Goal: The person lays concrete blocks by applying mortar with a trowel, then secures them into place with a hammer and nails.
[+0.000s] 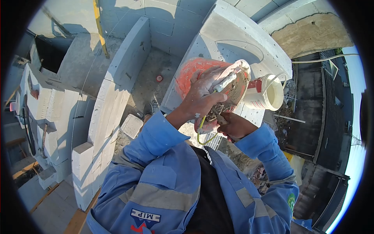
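Note:
A red bucket, smeared with whitish and grey mortar, is tilted over in front of me. My left hand is closed on its rim, the skin spotted with white. Wet grey-brown mortar coats the inside. Below the mouth, my right hand is wrapped around the short handle of a trowel-like tool; mortar and the bucket hide its blade. A thin yellow-green loop, perhaps the bucket's handle, hangs under my left hand. Just right of it stands a white bucket with a raised handle.
Pale block walls curve around me on the left, with another block wall behind the buckets. A red round object lies on the dusty floor, near a loose white block. To the right, a dark roof lies lower down.

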`<move>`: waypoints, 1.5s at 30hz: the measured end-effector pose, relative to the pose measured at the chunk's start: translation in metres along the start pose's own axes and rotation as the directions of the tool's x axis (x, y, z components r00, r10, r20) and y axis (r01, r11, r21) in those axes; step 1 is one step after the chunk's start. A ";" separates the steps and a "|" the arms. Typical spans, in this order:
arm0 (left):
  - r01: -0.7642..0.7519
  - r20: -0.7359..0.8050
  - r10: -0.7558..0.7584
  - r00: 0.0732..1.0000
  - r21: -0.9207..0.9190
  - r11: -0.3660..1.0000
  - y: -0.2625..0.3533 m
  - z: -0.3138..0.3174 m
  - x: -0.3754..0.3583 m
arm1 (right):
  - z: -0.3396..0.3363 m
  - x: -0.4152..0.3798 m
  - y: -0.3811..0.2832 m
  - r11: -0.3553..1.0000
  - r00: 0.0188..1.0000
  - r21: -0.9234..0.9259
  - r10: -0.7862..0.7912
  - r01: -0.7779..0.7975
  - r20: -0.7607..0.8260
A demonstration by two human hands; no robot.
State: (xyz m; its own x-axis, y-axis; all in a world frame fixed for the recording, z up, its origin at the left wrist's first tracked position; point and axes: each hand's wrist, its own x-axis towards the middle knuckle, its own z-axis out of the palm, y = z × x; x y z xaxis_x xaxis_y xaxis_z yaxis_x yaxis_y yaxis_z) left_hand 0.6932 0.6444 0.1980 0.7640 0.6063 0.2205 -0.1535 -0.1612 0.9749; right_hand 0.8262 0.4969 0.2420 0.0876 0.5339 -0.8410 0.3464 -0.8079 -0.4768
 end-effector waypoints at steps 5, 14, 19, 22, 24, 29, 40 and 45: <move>0.049 -0.002 -0.050 0.999 -0.234 0.971 0.002 -0.011 0.014 | -0.003 -0.017 -0.032 0.813 0.865 -0.422 -0.488 0.402 -0.118; 0.131 0.030 -0.131 0.991 -0.439 0.889 0.004 -0.016 0.004 | -0.048 0.001 -0.040 0.387 0.735 -0.893 -0.533 -0.230 -0.420; 0.098 -0.005 -0.116 0.993 -0.497 0.862 0.003 -0.017 -0.002 | -0.033 0.058 0.008 0.382 0.671 -0.916 -0.647 -0.126 -0.362; 0.086 -0.026 -0.107 0.994 -0.431 0.898 -0.001 -0.023 -0.004 | -0.021 0.028 -0.016 0.364 0.767 -0.922 -0.552 -0.132 -0.328; 0.051 -0.043 -0.075 0.996 -0.411 0.910 -0.002 -0.024 -0.004 | -0.012 0.016 -0.020 0.379 0.772 -0.911 -0.525 -0.165 -0.358; 0.100 -0.003 -0.118 0.993 -0.503 0.859 0.004 -0.026 -0.003 | 0.001 0.005 -0.010 0.350 0.759 -0.933 -0.583 -0.086 -0.289; 0.046 -0.078 -0.117 0.990 -0.611 0.790 0.022 -0.026 -0.006 | 0.004 -0.026 -0.003 0.406 0.839 -0.914 -0.494 -0.007 -0.226; 0.129 -0.018 -0.183 0.983 -0.636 0.761 0.020 -0.029 -0.013 | -0.031 -0.018 -0.030 0.467 0.690 -0.872 -0.584 -0.146 -0.428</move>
State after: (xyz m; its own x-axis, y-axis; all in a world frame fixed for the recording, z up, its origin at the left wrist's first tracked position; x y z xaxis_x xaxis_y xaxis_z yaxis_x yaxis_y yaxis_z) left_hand 0.6624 0.6557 0.2157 0.7675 0.6399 0.0392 -0.4163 0.4509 0.7896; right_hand 0.8431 0.5194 0.2797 0.2575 0.9470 -0.1919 0.9637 -0.2371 0.1230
